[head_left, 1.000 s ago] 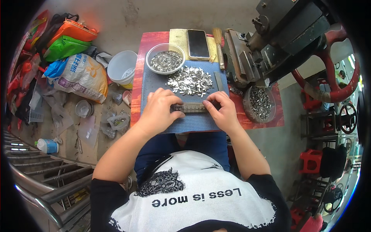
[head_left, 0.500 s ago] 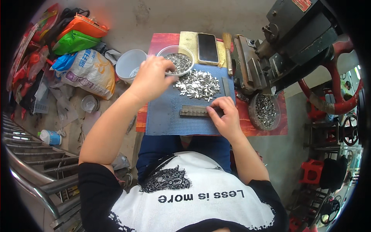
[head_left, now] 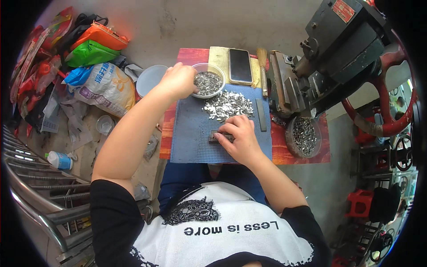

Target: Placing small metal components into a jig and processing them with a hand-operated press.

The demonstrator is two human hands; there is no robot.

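My left hand (head_left: 178,81) is at the left rim of a round clear tub (head_left: 222,87) holding small metal pieces (head_left: 207,83). Its fingers are curled closed and partly hidden, so what they hold does not show. My right hand (head_left: 241,139) grips a slotted metal block (head_left: 212,137), thumb on the near side and fingers across the top, covering most of it. The block lies on a blue textured mat (head_left: 189,133). A loose heap of small shiny metal pieces (head_left: 229,105) is spread between the tub and the block.
A flat grey metal bar (head_left: 261,115), phone (head_left: 240,66) and brush (head_left: 263,66) lie by the heap. To the right stand a dark machine press (head_left: 342,49) and another tub of pieces (head_left: 304,138). An off-white tub (head_left: 152,80) is at left, near bags (head_left: 104,86).
My right hand has slid left over the slotted block and now covers most of it. My left hand has drawn back slightly toward the tub's left rim. The whole view has shifted a little.
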